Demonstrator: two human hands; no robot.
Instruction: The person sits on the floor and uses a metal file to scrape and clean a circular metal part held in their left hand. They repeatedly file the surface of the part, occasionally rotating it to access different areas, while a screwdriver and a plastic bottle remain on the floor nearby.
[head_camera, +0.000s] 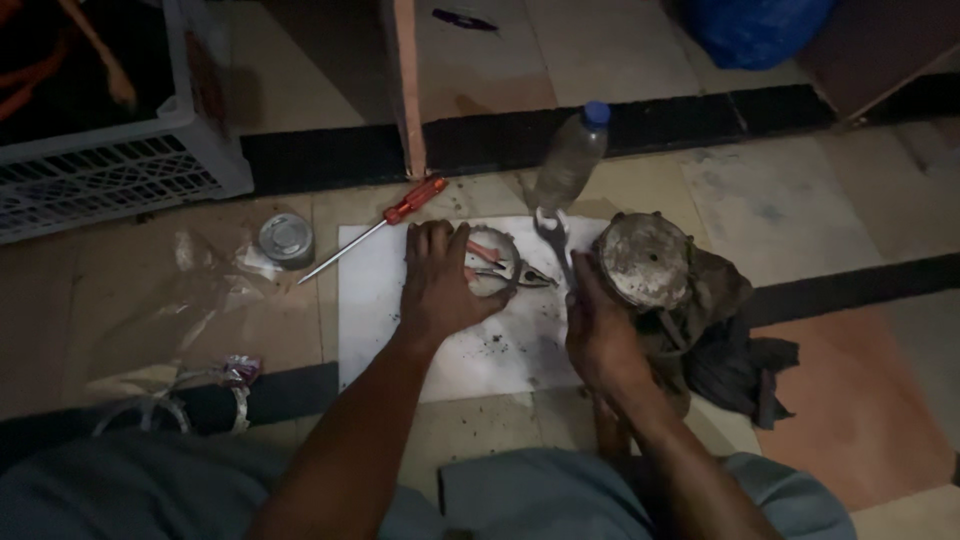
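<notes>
White sheet: we see a pale paper sheet (455, 350) spread flat on the tiled floor (820, 200), speckled with dark grit, and both of our hands work over it.
Left hand: our left hand (437, 285) lies palm down on the sheet, fingers spread and released, pressing on a metal ring (503, 262) rather than gripping it.
Pliers: a pair of pliers (505, 268) with reddish handles lies across the ring, just beside our left fingertips, its nose pointing right.
Right hand: our right hand (600, 335) is clenched around the lower end of a spanner (553, 238), whose open head rises near the base of the bottle.
Motor part: a dirty round metal part (645, 260) sits at the right edge of the sheet, touching our right hand, its flat grimy face turned up.
Rag: a dark cloth (735, 365) is bunched under and to the right of that part.
Screwdriver: a red-handled screwdriver (385, 222) lies slantwise across the sheet's upper left corner, tip pointing down-left.
Bottle: a clear plastic bottle (572, 158) with a blue cap stands just beyond the sheet.
Tin: a small round tin (286, 240) rests on the floor to the left of the sheet.
Crate: a white slatted crate (110, 170) stands at the far left.
Wrapping: crumpled clear plastic (170, 300) lies on the floor near our left knee.
</notes>
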